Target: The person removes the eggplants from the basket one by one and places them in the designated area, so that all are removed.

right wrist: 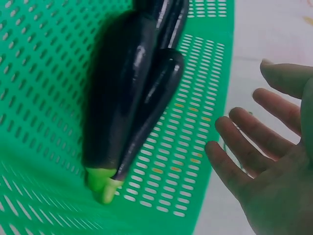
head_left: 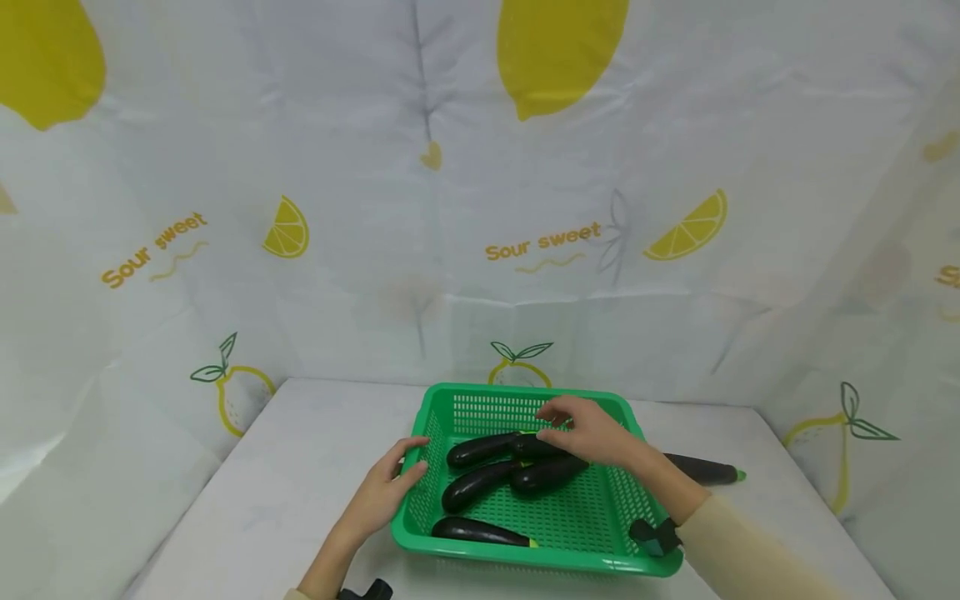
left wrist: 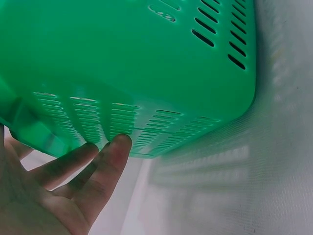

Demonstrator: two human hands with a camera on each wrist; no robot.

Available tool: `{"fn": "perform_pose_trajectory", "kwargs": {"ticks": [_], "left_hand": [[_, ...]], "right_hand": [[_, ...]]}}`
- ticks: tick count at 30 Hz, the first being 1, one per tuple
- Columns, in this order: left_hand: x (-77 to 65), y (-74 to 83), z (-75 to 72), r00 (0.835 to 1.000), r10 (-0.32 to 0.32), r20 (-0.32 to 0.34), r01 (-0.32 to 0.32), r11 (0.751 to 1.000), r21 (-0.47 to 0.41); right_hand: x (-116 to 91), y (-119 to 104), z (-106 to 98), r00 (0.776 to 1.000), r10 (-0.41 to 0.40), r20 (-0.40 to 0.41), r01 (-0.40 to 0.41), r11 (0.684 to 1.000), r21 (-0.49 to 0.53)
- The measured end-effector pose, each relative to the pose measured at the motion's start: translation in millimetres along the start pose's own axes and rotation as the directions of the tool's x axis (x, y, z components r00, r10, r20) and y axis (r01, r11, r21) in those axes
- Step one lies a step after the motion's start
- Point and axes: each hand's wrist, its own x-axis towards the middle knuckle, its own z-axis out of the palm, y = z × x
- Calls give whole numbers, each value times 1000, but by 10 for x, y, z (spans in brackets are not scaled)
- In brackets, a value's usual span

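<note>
A green plastic basket point(head_left: 525, 552) with slotted walls stands on the table. Several dark, glossy eggplants point(head_left: 480, 487) lie inside it, most grouped toward the middle and back, one along the front wall. At the basket's left side, my left hand point(head_left: 378, 492) rests against the rim; in the left wrist view its extended fingers point(left wrist: 110, 164) touch the outer slotted wall. My right hand point(head_left: 588, 429) hovers over the back right part of the basket, fingers loosely bent with nothing in them. Close-up eggplants point(right wrist: 117, 93) with green stems appear beside that hand in the right wrist view.
Another eggplant point(head_left: 701, 469) lies on the white table point(head_left: 285, 467) to the right of the basket, partly hidden by my right forearm. A white sheet point(head_left: 375, 275) printed with lemons hangs behind and along both sides of the table.
</note>
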Motion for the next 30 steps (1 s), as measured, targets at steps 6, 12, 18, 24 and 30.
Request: {"fn": "perform_pose_trajectory", "kwargs": {"ticks": [6,12,18,24,30], "left_hand": [[-4,1,-1,1000,9,11,-8,1000,-20],[7,-18,-5,1000,24,12,-24,1000,-5],[3,-37,-2,1000,20,17,-21,999,24],[4,-41,2,1000,20,12,-20,999,26],[5,-19,5,1000,17,4,-17,1000,-1]], "right_hand": [[25,58,85,998,-19,53,20,999,-32],[48,137,173,993,-35,117,40,998,-39],[40,229,264,983,-1,183,11,998,-54],[26,254,314,973,47,225,-35,998,-59],[36,258,309,962,79,263,-63,996,-68]]}}
